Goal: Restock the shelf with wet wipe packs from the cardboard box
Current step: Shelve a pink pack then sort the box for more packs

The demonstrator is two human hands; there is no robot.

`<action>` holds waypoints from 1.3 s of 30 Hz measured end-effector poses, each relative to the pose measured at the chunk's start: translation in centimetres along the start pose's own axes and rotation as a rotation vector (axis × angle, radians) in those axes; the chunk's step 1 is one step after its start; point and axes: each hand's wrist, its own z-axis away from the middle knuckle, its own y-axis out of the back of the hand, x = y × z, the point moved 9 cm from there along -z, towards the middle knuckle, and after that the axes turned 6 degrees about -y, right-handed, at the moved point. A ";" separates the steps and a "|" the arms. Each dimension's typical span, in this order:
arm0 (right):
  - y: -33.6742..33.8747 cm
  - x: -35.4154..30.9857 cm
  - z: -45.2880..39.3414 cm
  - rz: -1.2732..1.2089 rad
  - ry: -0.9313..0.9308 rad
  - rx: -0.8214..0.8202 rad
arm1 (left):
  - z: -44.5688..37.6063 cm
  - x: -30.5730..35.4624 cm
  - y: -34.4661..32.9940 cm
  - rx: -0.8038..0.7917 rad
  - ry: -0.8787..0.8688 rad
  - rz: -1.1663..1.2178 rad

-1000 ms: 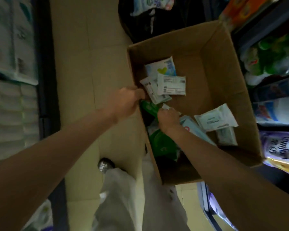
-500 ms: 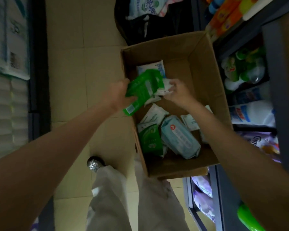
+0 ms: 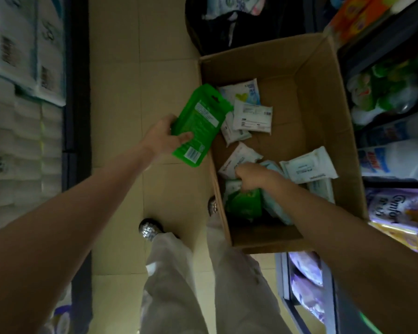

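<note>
An open cardboard box [image 3: 328, 97] stands on the tiled floor and holds several wet wipe packs, white, pale blue and green. My left hand [image 3: 164, 138] grips a green wipe pack [image 3: 200, 124] above the box's left wall. Down inside the box, my right hand [image 3: 251, 175] has its fingers curled among the packs, over a white pack [image 3: 239, 160] and beside a second green pack [image 3: 244, 206]. What the right fingers hold is hidden. More white packs [image 3: 252, 116] lie toward the far end.
Shelves on the right [image 3: 396, 131] carry bottles and purple refill pouches [image 3: 396, 213]. White stacked packages [image 3: 24, 68] fill the shelving on the left. A black bag [image 3: 239, 22] with goods sits beyond the box. My legs [image 3: 179, 285] stand on the narrow floor strip.
My right hand has dropped from the far packs down to the nearer ones in the box. My left hand keeps the green pack, held slightly further left.
</note>
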 end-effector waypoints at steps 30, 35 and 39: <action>37.3 -54.4 38.1 -1.274 1.159 0.457 | 34.7 2.0 53.7 0.667 -0.662 0.811; 36.2 -66.3 43.2 -1.082 1.291 0.348 | 43.3 -0.9 60.8 1.051 -0.692 0.515; 35.9 -72.9 46.7 -0.772 1.372 0.531 | 48.9 -4.7 64.7 1.253 -0.602 0.425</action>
